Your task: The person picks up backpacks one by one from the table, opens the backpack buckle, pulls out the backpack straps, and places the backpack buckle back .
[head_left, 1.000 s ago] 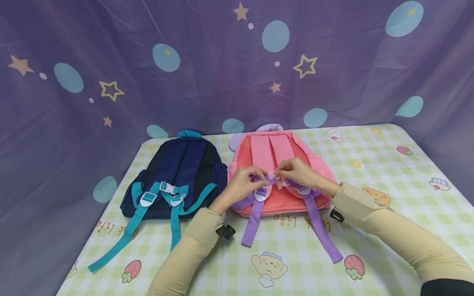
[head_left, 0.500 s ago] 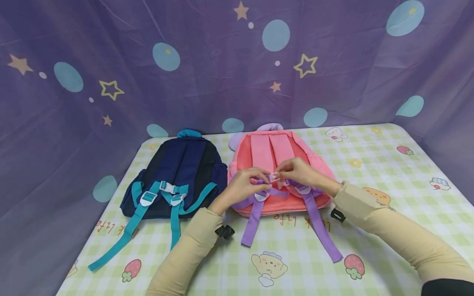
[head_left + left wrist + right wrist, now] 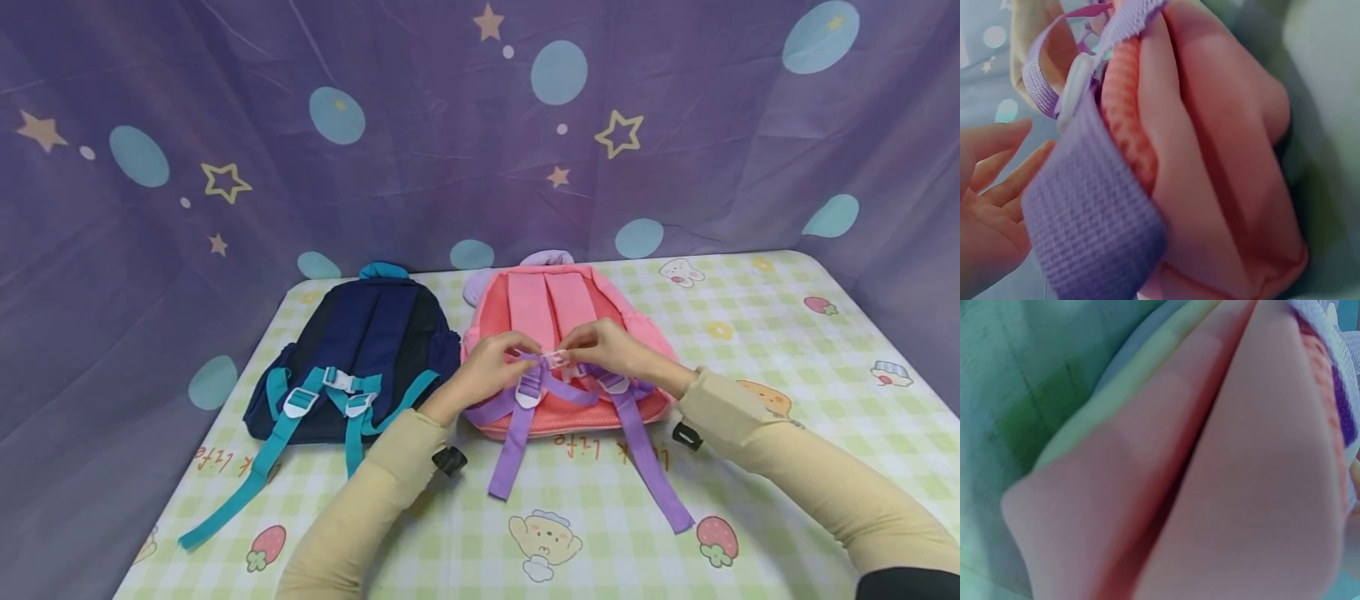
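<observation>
A pink backpack [image 3: 536, 304] lies with its straps side up, purple webbing straps [image 3: 514, 450] trailing toward the front. At its middle is a small, pale plastic buckle [image 3: 556, 359] on the purple webbing. My right hand [image 3: 606, 350] pinches the buckle's right side between thumb and fingers. Just left of it, my left hand [image 3: 491, 367] is beside the purple strap; in the left wrist view, the left hand's thumb and fingers [image 3: 997, 194] are apart, near a white strap adjuster [image 3: 1076, 92]. The right wrist view mostly shows the backpack's pink side [image 3: 1241, 456].
A navy backpack [image 3: 360, 321] with teal straps [image 3: 272, 450] lies just left of the pink one, its white buckle [image 3: 340, 381] in view. Both are on a green checked tablecloth [image 3: 757, 333]. A purple curtain [image 3: 442, 125] hangs behind the table.
My left hand has let go of the webbing by the buckle and shifted slightly left. The purple strap's loose length now hangs below the buckle. My right hand has barely moved.
</observation>
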`<state>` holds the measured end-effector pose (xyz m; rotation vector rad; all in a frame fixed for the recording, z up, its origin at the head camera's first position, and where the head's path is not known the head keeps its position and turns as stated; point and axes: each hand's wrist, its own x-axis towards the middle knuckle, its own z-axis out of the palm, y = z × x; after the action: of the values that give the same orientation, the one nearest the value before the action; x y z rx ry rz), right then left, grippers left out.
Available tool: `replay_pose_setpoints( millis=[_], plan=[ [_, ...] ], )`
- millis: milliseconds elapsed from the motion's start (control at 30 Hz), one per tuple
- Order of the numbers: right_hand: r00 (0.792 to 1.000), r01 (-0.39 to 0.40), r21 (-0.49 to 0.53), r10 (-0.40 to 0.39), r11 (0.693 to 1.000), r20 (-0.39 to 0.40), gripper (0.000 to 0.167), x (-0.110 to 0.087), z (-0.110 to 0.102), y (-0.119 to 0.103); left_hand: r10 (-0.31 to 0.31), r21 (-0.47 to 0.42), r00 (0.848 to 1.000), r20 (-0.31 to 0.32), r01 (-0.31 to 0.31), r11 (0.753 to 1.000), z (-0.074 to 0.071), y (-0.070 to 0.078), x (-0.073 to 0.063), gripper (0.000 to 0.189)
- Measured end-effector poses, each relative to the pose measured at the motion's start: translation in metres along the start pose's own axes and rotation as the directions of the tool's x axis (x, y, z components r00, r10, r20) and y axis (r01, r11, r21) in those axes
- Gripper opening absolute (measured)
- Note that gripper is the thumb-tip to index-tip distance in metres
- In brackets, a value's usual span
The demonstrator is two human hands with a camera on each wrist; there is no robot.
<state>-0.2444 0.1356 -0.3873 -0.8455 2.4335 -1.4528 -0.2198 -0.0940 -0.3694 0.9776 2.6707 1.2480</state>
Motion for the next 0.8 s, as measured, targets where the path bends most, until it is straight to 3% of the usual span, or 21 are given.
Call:
replay_pose_setpoints(
  millis=[333, 800],
  plan=[
    [1.000, 0.014, -0.027, -0.014, 1.000, -0.009, 0.014, -0.002, -0.002, -0.002, -0.016, 0.145, 0.995, 0.096, 0.002, 0.989, -0.002, -0.004, 0.015, 0.022],
    [0.999, 0.038, -0.086, -0.040, 0.996, -0.021, 0.015, -0.004, -0.001, 0.001, -0.016, 0.222, 0.982, 0.189, -0.026, 0.975, -0.002, -0.005, 0.027, 0.019]
  ],
)
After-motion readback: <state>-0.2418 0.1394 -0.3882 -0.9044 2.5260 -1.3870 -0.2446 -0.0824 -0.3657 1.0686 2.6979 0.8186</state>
